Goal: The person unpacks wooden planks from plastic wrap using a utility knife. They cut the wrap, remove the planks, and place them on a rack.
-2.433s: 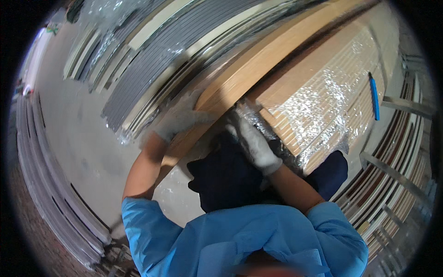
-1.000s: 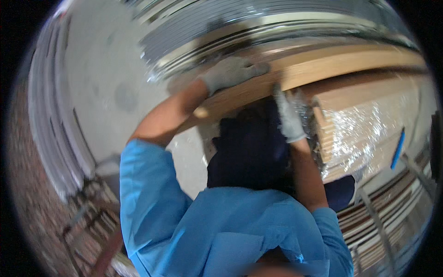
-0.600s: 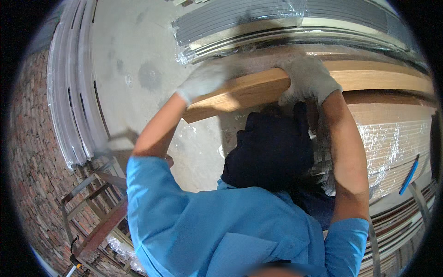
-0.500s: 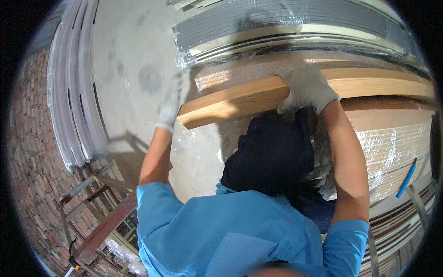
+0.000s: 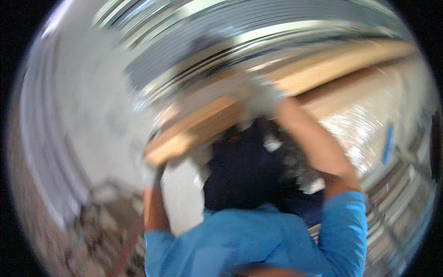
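Observation:
A long light-brown wooden beam runs across in front of me, its near-left end lower than its far-right end. My right hand, in a pale work glove, is closed over the beam near its middle. At the beam's left end is my left hand, also gloved and touching that end. Its fingers are smeared by motion, so their grip does not show.
Behind the beam lie grey, film-wrapped stacks of long profiles. Wrapped boards with a blue stick-like tool are at the right. Long wrapped lengths lie along the left, beside grey floor.
The view has swung and blurred. The beam now slants more, its left end nearer to me, and both hands have shifted left in the picture along with it.

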Demonstrator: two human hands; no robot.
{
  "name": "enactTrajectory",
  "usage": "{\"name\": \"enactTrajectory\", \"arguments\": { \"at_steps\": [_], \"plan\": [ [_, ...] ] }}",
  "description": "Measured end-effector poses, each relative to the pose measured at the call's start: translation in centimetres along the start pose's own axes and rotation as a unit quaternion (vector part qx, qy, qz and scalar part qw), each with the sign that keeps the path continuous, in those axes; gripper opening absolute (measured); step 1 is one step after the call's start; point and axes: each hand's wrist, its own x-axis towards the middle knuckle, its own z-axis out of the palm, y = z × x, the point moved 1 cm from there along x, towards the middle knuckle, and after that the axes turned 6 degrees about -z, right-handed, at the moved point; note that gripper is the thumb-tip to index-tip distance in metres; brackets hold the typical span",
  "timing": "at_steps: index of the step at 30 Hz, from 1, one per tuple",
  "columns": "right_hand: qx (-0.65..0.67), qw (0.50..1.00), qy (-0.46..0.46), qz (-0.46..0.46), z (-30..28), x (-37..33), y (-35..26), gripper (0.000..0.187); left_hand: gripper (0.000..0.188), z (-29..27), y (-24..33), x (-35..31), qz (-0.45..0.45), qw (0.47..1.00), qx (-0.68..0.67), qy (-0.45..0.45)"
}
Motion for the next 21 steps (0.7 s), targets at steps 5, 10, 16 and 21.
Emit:
{"name": "enactTrajectory", "arguments": {
  "at_steps": [5, 10, 16, 21],
  "plan": [
    [-0.082, 0.995, -0.042, -0.031, -1.8, -0.4, -0.8, 0.069, 0.059, 0.2, 0.0, 0.1, 0.026, 0.999, 0.026, 0.013],
    [-0.075, 0.996, -0.016, -0.034, -3.1, -1.9, -1.5, 0.075, 0.058, -4.1, 0.8, 2.4, 0.157, 0.958, 0.234, -0.051],
    [-0.045, 0.998, -0.001, -0.041, -4.0, -1.9, -1.2, 0.080, 0.057, -5.1, 1.6, 3.1, 0.180, 0.956, 0.232, -0.029],
    [-0.099, 0.994, 0.040, -0.010, -5.2, -1.3, -1.4, 0.081, 0.053, -2.6, 2.7, 4.4, 0.167, 0.983, 0.074, -0.001]
  ]
}}
